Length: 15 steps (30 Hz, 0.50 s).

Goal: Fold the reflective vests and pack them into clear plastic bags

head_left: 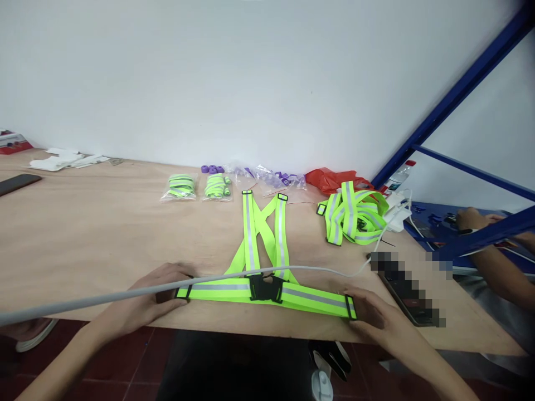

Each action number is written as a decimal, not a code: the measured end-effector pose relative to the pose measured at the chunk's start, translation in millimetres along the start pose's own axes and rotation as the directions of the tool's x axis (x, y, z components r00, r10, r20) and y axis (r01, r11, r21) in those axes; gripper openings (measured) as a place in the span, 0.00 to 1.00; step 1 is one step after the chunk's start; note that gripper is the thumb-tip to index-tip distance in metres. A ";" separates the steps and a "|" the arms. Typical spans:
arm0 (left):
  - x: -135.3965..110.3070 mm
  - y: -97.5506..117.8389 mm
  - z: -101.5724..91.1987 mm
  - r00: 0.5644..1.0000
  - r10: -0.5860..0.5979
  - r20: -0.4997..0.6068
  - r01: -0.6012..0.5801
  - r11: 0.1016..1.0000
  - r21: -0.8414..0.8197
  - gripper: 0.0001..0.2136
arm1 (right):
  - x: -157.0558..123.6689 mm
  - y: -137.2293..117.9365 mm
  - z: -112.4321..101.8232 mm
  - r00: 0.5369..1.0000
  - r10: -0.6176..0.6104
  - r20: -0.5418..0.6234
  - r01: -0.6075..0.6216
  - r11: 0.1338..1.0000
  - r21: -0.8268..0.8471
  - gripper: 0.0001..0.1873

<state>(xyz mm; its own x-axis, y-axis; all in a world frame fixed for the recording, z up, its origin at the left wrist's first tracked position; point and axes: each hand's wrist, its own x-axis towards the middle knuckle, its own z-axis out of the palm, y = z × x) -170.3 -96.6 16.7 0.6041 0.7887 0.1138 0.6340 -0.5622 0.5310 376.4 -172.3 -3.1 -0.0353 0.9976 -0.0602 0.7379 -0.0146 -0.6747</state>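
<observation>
Against the white wall [209, 83] stands a wooden table [125, 223]; at its near edge lies a lime harness [225, 288]. The left hand [152, 292] and right hand [378, 316] each pinch one waistband end. I'd call this straightening; the next move calls for an even pull.

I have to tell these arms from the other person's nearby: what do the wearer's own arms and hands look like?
The left hand and right hand show no gloves, rings or watch. The visible forearms are sleeveless. A grey cable crosses before the left hand.
</observation>
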 end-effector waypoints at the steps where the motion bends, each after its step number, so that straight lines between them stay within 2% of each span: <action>1: -0.1 -0.1 -0.5 1.000 0.006 0.003 -0.006 1.000 0.005 0.15 | 0.1 -2.9 -0.6 1.000 -0.015 -0.005 0.015 1.000 -0.018 0.26; 6: -1.7 4.4 -2.8 0.998 -0.062 -0.027 0.063 0.998 0.016 0.20 | -2.2 -17.3 2.0 0.998 -0.052 -0.021 0.051 0.998 -0.022 0.23; 10: -3.9 5.6 1.7 0.990 -0.129 -0.056 0.130 0.992 0.010 0.21 | -10.4 -9.2 15.1 0.990 -0.027 -0.138 0.036 0.997 0.067 0.29; 12: -4.9 4.6 6.5 0.968 -0.217 -0.124 0.220 0.975 0.010 0.23 | -15.9 -2.3 24.6 0.977 0.015 -0.215 0.003 0.997 0.081 0.33; 15: -6.3 4.1 15.2 0.900 -0.369 -0.233 0.381 0.925 0.007 0.25 | -24.5 3.0 40.2 0.958 0.027 -0.284 -0.009 0.998 0.064 0.33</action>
<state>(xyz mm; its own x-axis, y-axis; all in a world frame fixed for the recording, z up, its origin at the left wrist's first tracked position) -164.2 -107.6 5.3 0.1974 0.9750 0.1023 0.8195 -0.2213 0.5286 352.4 -199.5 -33.2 0.1776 0.9750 0.1333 0.6937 -0.0280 -0.7197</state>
